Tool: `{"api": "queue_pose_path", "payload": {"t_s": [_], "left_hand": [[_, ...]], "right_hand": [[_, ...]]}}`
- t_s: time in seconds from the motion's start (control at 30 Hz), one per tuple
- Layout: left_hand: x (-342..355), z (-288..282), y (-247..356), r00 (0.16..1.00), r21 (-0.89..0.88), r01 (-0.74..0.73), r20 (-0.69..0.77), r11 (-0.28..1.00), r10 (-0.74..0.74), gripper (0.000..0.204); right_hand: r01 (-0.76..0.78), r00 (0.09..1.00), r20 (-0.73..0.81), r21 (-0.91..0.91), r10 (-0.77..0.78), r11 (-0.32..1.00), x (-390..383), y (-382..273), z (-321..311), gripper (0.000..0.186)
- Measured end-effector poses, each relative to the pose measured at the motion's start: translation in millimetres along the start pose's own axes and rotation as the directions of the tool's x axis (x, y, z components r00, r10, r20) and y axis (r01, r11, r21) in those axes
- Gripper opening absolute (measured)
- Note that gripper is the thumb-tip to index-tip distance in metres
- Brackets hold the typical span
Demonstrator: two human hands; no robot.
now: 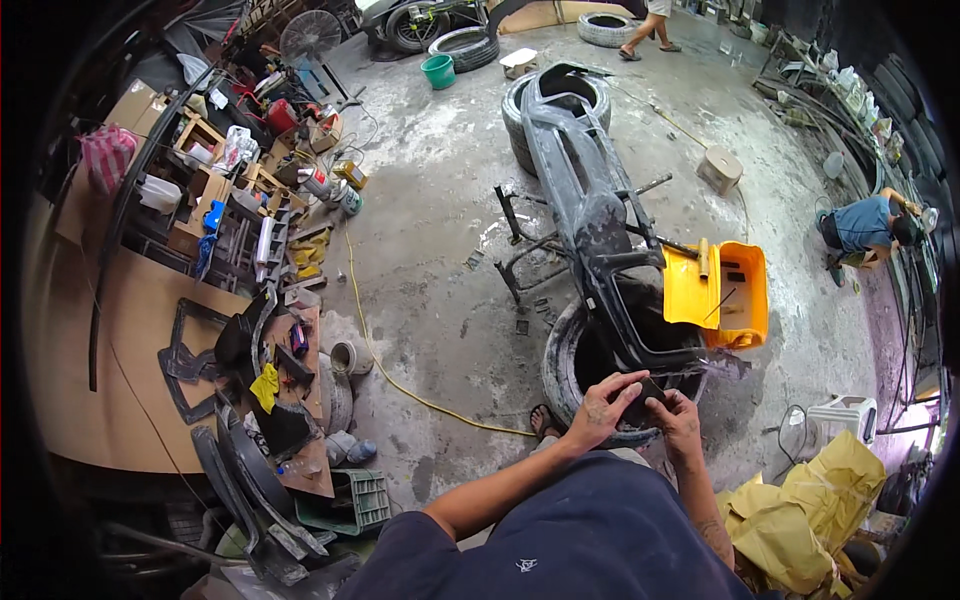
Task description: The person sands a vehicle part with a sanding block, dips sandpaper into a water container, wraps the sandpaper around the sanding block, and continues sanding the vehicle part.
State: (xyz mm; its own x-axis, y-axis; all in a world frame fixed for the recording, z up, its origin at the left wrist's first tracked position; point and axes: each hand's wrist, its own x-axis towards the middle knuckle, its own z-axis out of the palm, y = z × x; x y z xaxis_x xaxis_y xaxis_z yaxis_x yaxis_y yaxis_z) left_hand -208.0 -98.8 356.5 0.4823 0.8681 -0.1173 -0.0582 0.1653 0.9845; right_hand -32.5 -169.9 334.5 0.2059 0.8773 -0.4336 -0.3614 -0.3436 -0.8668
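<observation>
Both hands meet in front of me, over the near tire (560, 365). A small dark flat piece (651, 392), too small to name surely, sits between my fingers. My left hand (598, 412) is closed, its fingertips pinched at the piece's left edge. My right hand (680, 428) grips the piece between thumb and fingers. Just beyond the hands lies the end of a grey and black car bumper (575, 165), which stretches away from me. Its near end rests over the near tire, its far end on another tire (517, 125).
A yellow open toolbox (760, 300) stands right of the bumper, beside a metal stand (515, 270). A yellow hose (385, 375) crosses the floor. Left is a cluttered bench (110, 350); right, yellow crumpled paper (810, 510). A person (865, 225) crouches far right; another's legs (655, 25) show behind.
</observation>
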Motion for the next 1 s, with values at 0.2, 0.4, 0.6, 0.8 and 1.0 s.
{"api": "queue_pose_path", "payload": {"t_s": [0.2, 0.4, 0.6, 0.8, 1.0], "left_hand": [[0, 5, -6, 1.0, 0.002, -0.006, 0.006, 1.0, 0.006, 0.033], [4, 8, -4, 0.999, -0.075, 0.026, 0.026, 0.997, -0.024, 0.032], [4, -1, 8, 0.989, -0.088, 0.111, -0.09, 0.99, -0.119, 0.031], [1, -3, 18, 0.991, -0.203, 0.119, -0.042, 0.972, -0.13, 0.031], [-5, 1, 9, 0.978, -0.277, 0.189, -0.03, 0.942, -0.205, 0.033]], "right_hand": [[0.013, 1.0, 0.004, 0.005, -0.013, 1.0, 1, -5, -4, 0.018], [0.032, 0.999, -0.02, 0.028, -0.032, 0.999, -2, -10, -6, 0.02], [-0.038, 0.989, 0.14, 0.008, 0.036, 0.999, -2, -37, 9, 0.021], [-0.046, 0.996, 0.082, 0.11, 0.037, 0.993, -4, -34, 12, 0.019], [-0.064, 0.997, 0.057, 0.11, 0.058, 0.992, -8, -32, 13, 0.017]]}}
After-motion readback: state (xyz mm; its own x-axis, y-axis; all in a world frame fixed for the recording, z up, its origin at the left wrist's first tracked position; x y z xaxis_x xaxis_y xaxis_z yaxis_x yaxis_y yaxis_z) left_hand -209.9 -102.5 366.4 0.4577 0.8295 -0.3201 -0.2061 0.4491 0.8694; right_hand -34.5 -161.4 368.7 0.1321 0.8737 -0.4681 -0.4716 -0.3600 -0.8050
